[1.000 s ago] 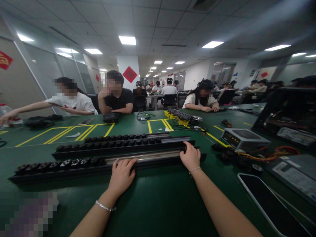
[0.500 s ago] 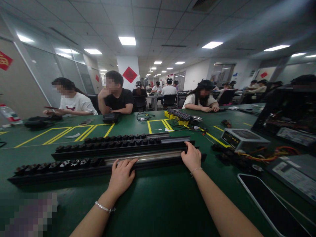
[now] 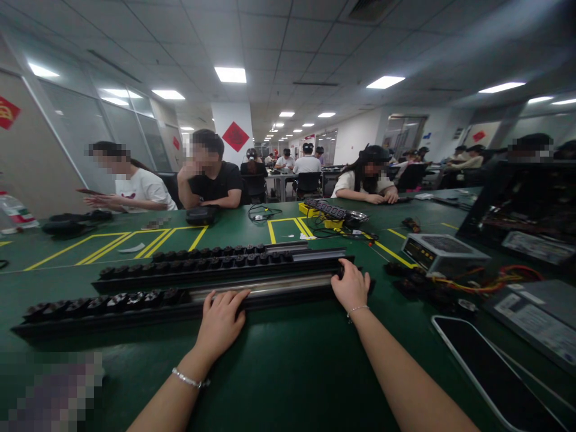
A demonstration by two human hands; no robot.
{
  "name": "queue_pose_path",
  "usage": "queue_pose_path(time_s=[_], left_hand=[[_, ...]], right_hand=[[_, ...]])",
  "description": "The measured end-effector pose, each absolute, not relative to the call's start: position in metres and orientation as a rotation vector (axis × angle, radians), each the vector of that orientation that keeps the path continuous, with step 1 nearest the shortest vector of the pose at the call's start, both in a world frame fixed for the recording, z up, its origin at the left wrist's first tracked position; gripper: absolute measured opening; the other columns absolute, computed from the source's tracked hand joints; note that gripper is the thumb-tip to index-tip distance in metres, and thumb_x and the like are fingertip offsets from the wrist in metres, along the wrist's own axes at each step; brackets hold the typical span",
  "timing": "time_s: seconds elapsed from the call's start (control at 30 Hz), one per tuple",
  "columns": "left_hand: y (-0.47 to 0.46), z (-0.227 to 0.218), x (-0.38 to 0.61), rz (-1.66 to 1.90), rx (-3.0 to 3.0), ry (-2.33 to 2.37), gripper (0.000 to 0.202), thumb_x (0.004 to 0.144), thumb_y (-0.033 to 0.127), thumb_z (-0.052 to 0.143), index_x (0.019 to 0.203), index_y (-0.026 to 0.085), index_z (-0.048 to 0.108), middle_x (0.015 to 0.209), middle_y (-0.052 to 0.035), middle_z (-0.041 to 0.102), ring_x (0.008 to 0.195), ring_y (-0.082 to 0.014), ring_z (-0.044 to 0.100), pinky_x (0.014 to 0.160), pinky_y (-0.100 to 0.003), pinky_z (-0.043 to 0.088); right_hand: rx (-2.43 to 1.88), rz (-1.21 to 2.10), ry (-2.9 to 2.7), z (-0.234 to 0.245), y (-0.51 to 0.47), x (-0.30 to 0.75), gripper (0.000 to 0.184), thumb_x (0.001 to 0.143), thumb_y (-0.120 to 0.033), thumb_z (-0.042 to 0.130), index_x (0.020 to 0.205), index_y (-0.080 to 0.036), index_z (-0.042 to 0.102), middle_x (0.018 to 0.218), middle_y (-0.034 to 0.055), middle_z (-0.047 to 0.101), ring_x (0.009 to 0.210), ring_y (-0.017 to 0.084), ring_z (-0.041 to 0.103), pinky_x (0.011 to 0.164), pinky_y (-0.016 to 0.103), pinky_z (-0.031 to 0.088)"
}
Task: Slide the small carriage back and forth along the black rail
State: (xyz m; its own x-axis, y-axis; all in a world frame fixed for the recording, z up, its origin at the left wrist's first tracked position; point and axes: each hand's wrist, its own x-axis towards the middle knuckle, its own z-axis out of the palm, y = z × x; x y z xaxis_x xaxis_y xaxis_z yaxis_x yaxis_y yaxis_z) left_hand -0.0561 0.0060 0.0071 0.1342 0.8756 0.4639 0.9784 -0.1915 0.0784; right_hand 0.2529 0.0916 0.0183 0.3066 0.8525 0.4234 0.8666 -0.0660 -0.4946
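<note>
A long black rail [image 3: 265,293] with a shiny metal channel lies nearest me, running from left to right. Several black round-topped parts [image 3: 96,305] sit in a row along its left half. My left hand [image 3: 221,318] rests on the rail's front edge and bare channel, fingers stretched out and holding nothing. Near the rail's right end, my right hand [image 3: 351,287] bends its thumb and index finger around a small black part, mostly hidden. Behind lies a second rail [image 3: 319,254] with a similar row of black parts, and a third stands beyond it.
To the right are a metal power supply [image 3: 443,253] with coloured wires, a phone [image 3: 490,372] and a grey box [image 3: 535,318]. Yellow holders with a black strip [image 3: 330,211] and cables lie farther back. People sit across the green table [image 3: 288,384].
The view has shifted very slightly. One finger of my right hand now sticks out farther to the right. My left hand stays in place on the rail.
</note>
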Motion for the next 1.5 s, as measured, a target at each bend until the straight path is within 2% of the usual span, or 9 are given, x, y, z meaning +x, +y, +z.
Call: queue_pose_path(time_s=[0.17,0.37,0.57,0.77,1.03,1.13,1.33,1.5], left_hand=[[0.006,0.007,-0.056,-0.614,-2.167,-1.820,0.042,0.080,0.023,0.046,0.121,0.032,0.053,0.104,-0.0006,0.065,0.102,-0.0199,0.055,0.105,-0.048,0.021],[0.006,0.007,-0.057,-0.613,-2.169,-1.827,0.042,0.080,0.024,0.046,0.121,0.032,0.053,0.103,-0.0009,0.065,0.101,-0.0200,0.056,0.106,-0.048,0.020],[0.006,0.006,-0.057,-0.604,-2.167,-1.825,0.042,0.080,0.024,0.045,0.121,0.031,0.053,0.104,-0.0016,0.065,0.101,-0.0202,0.055,0.105,-0.048,0.020],[0.006,0.006,-0.057,-0.611,-2.175,-1.827,0.042,0.080,0.024,0.045,0.121,0.032,0.053,0.105,-0.0016,0.065,0.102,-0.0199,0.055,0.106,-0.048,0.019],[0.006,0.007,-0.056,-0.608,-2.178,-1.834,0.043,0.080,0.023,0.045,0.121,0.032,0.053,0.104,-0.0013,0.065,0.103,-0.0202,0.055,0.106,-0.048,0.020],[0.005,0.009,-0.055,-0.611,-2.178,-1.837,0.043,0.080,0.023,0.045,0.121,0.032,0.052,0.104,-0.0009,0.065,0.103,-0.0201,0.055,0.106,-0.048,0.020],[0.005,0.008,-0.055,-0.614,-2.179,-1.840,0.042,0.080,0.023,0.045,0.121,0.032,0.053,0.105,-0.0014,0.065,0.102,-0.0199,0.055,0.105,-0.048,0.020],[0.006,0.007,-0.056,-0.623,-2.177,-1.835,0.043,0.080,0.023,0.045,0.121,0.032,0.053,0.104,-0.0022,0.065,0.102,-0.0200,0.055,0.105,-0.048,0.020]], right_hand=[[-1.891,-0.033,-1.527,0.018,0.092,0.256,0.048,0.074,-0.021,0.047,0.122,-0.021,0.047,0.120,0.0065,0.058,0.110,0.021,0.051,0.105,0.043,0.019],[-1.893,-0.039,-1.509,0.020,0.090,0.257,0.048,0.074,-0.022,0.046,0.122,-0.021,0.047,0.119,0.0066,0.059,0.112,0.022,0.049,0.106,0.044,0.016],[-1.893,-0.005,-1.507,0.021,0.091,0.261,0.049,0.072,-0.022,0.047,0.121,-0.020,0.047,0.116,0.0082,0.059,0.110,0.021,0.050,0.102,0.040,0.022],[-1.933,-0.047,-1.492,0.020,0.093,0.267,0.046,0.072,-0.028,0.048,0.118,-0.021,0.050,0.116,0.0077,0.058,0.115,0.023,0.046,0.106,0.051,0.012],[-1.954,0.022,-1.467,0.020,0.095,0.272,0.045,0.073,-0.028,0.047,0.117,-0.022,0.049,0.115,0.0065,0.059,0.113,0.023,0.048,0.106,0.056,0.010],[-1.963,0.039,-1.458,0.020,0.095,0.274,0.045,0.073,-0.029,0.047,0.118,-0.023,0.049,0.115,0.0065,0.059,0.114,0.024,0.047,0.104,0.056,0.014],[-1.964,0.057,-1.481,0.023,0.095,0.276,0.047,0.073,-0.025,0.047,0.120,-0.024,0.050,0.113,0.0060,0.060,0.114,0.023,0.047,0.101,0.047,0.024],[-1.977,0.014,-1.435,0.023,0.094,0.279,0.048,0.072,-0.027,0.049,0.120,-0.023,0.052,0.121,0.0068,0.056,0.118,0.024,0.043,0.098,0.041,0.031]])
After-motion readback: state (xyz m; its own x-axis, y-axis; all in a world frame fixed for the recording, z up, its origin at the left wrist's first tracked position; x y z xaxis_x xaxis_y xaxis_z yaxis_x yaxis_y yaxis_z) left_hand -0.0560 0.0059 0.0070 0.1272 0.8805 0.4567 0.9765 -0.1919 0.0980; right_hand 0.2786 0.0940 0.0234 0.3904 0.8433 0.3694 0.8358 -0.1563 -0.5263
